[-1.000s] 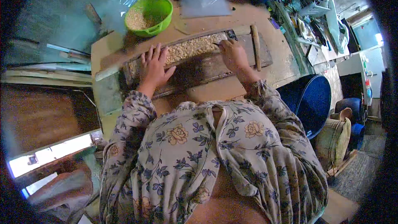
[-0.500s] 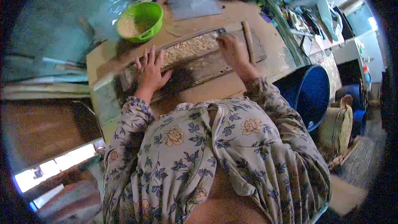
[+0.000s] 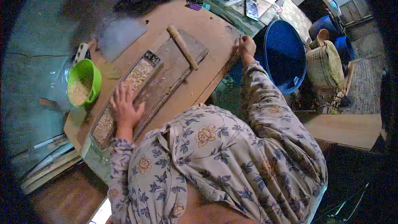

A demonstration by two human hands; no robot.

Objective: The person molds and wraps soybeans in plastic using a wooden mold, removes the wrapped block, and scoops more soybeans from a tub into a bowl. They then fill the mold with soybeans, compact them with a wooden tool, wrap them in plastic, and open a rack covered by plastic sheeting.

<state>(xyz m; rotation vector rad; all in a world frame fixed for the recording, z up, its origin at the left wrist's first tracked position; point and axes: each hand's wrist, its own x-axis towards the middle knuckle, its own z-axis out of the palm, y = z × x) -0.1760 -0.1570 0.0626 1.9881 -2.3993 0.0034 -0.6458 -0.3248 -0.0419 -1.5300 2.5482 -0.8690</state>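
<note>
My left hand lies with fingers spread on a long, narrow wooden mold filled with pale chopped pieces, perhaps nuts. The mold rests along a worn wooden board. A wooden rolling pin lies across the board's far end, apart from both hands. Out at the table's right corner, my right hand is closed, fingertips together; whatever it pinches, if anything, is too small to tell. Left of the mold, a green basin contains more of the pale pieces.
A large blue barrel stands right beside the table, close to my right hand. Behind it are a woven basket and a smaller blue container. A cloudy plastic sheet lies at the back. A phone rests on a cluttered side table.
My right hand has moved off the mold, out to the table's right corner. My left hand stays on the pale pieces. The view has turned to the right.
</note>
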